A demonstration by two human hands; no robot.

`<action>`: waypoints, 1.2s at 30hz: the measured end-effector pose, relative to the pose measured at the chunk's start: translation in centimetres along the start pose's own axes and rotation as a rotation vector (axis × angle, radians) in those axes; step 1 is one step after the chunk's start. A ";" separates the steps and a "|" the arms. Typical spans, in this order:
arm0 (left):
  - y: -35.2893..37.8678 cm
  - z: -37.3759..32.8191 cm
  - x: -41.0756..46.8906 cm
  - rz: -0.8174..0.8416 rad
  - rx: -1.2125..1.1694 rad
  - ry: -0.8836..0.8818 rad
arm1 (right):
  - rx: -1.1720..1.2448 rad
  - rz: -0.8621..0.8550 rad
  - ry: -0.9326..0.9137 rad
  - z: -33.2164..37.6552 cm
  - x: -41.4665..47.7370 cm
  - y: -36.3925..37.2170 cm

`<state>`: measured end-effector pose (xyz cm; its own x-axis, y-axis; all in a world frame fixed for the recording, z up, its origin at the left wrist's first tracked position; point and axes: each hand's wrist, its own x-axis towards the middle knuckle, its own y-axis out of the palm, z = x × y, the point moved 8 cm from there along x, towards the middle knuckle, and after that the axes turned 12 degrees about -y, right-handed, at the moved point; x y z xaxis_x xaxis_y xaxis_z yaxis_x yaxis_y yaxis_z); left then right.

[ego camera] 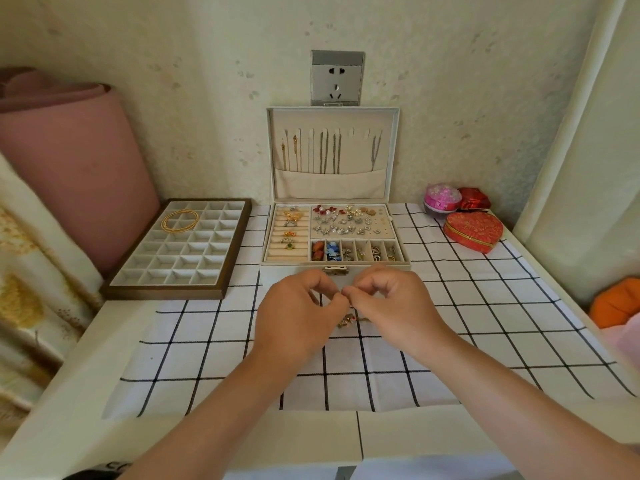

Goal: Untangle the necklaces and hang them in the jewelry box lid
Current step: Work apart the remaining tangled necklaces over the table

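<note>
Both bare forearms reach forward and converge — left hand (pixel 298 317) and right hand (pixel 393 306) knuckles-up, fingers curled, thumb and forefinger tips nearly meeting, pinching the necklace tangle (pixel 348 321) between them

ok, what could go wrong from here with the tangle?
1. The left hand and right hand pinch the necklace tangle close together; pulling apart may tighten the knot or snap a thin chain.
2. Several hung chains already crowd the jewelry box lid; hooking another beside them may snag one.
</note>
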<state>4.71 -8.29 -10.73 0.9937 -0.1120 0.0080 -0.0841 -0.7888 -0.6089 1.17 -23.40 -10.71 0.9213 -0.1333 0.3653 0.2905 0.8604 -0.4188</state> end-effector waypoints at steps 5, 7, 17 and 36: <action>0.2 0.4 0.3 0.003 -0.074 -0.027 | 0.106 -0.028 0.261 -1.9 -0.7 0.6; 0.3 0.9 0.9 0.053 -0.173 -0.069 | 0.146 -0.040 0.310 -2.2 -0.8 0.5; 0.2 0.0 0.6 0.174 -0.174 0.005 | 0.112 0.001 0.197 -1.4 -0.4 -0.3; 1.6 -0.6 0.6 0.308 -0.031 0.111 | 0.212 0.154 0.323 -2.0 -0.8 0.7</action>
<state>5.09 -9.95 -11.25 0.9072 -0.4119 -0.0855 -0.3833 -0.7255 -0.5716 1.17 -23.63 -12.96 0.9934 -0.1136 0.0182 0.1145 0.9601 -0.2552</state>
